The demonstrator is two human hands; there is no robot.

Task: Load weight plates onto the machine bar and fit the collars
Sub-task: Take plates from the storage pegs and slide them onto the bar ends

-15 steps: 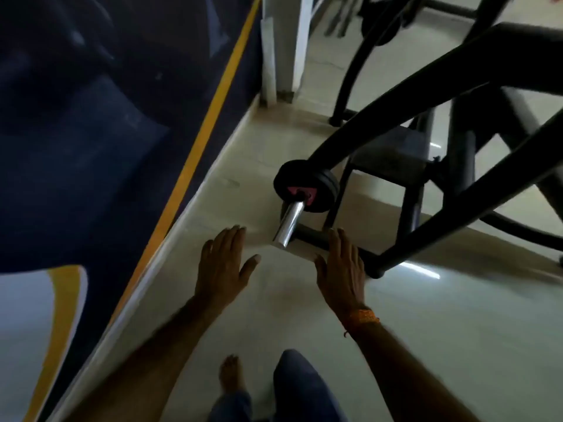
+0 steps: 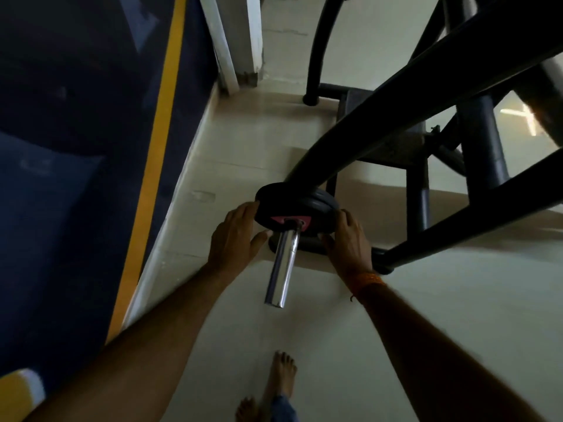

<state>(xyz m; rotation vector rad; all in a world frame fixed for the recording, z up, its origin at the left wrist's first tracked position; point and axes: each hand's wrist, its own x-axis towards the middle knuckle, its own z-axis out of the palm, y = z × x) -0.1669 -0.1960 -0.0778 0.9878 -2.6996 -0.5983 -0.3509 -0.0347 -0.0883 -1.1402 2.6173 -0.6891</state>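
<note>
I have the left hand (image 2: 236,236) and right hand (image 2: 350,239) cupped, fingers curled, on opposite rims of the plate (image 2: 300,208) seated at the bar's (image 2: 281,266) inner end. No collar shows, so I judge the plate could slide outward and drop toward my bare feet (image 2: 278,379).

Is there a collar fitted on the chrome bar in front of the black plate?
No, the chrome bar is bare from the black plate out to its free end.

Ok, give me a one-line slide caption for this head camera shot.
Both hands, left hand and right hand, grip a black weight plate on the machine's chrome bar; no collar visible.
</note>
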